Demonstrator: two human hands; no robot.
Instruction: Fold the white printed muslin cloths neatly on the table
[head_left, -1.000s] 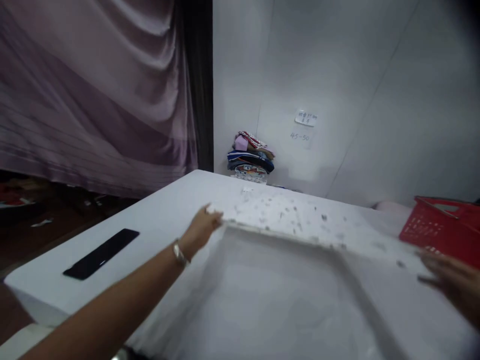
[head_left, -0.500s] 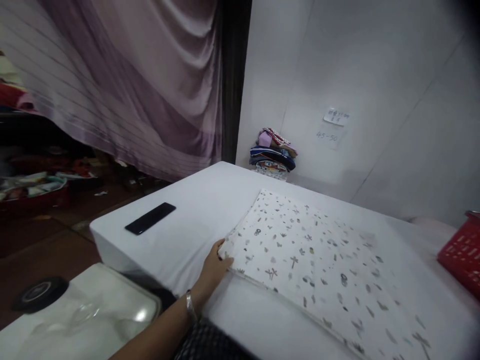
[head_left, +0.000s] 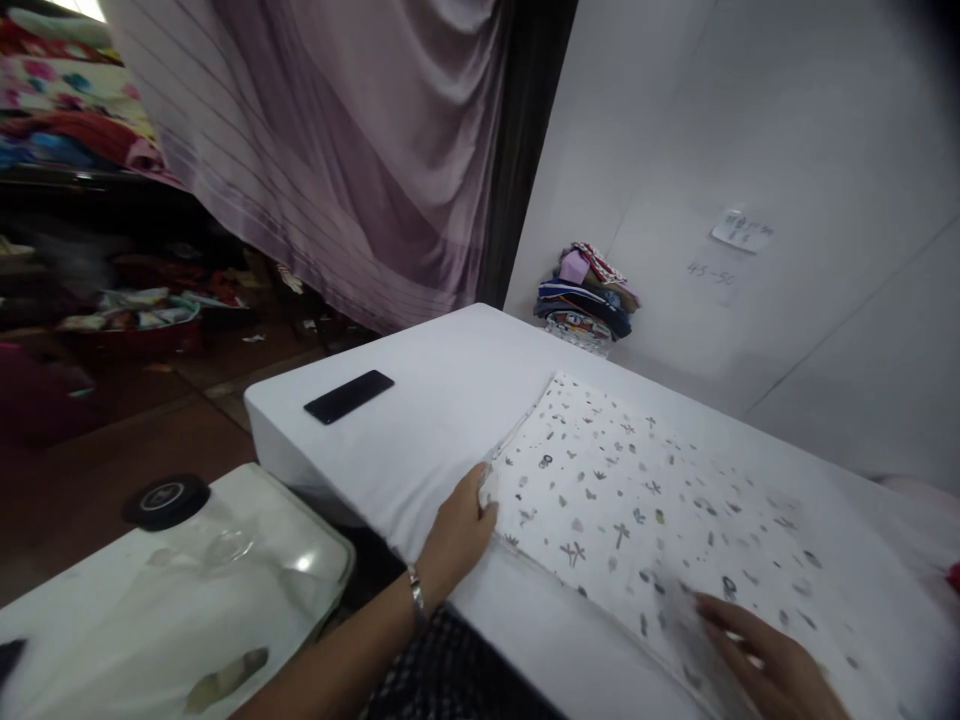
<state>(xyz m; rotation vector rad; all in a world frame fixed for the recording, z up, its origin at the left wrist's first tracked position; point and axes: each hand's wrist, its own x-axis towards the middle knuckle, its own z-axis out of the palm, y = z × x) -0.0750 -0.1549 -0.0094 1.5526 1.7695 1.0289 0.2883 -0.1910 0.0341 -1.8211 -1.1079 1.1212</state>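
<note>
A white cloth (head_left: 645, 500) printed with small grey and coloured figures lies folded flat on the white table (head_left: 442, 400). My left hand (head_left: 457, 530) rests at the cloth's near left corner, its fingers curled against the edge. A thin bracelet sits on that wrist. My right hand (head_left: 772, 665) lies on the cloth near the bottom right, blurred, with fingers stretched along the fabric.
A black phone (head_left: 349, 396) lies near the table's left edge. A pile of folded clothes (head_left: 585, 298) sits at the far corner by the wall. A clear plastic container (head_left: 165, 590) with a black lid (head_left: 165, 500) stands at lower left. Purple curtain (head_left: 337, 150) behind.
The cloth, held up in the air a second ago, now lies flat on the table. My left hand stays at its left corner; my right hand has come onto it. The view has turned left.
</note>
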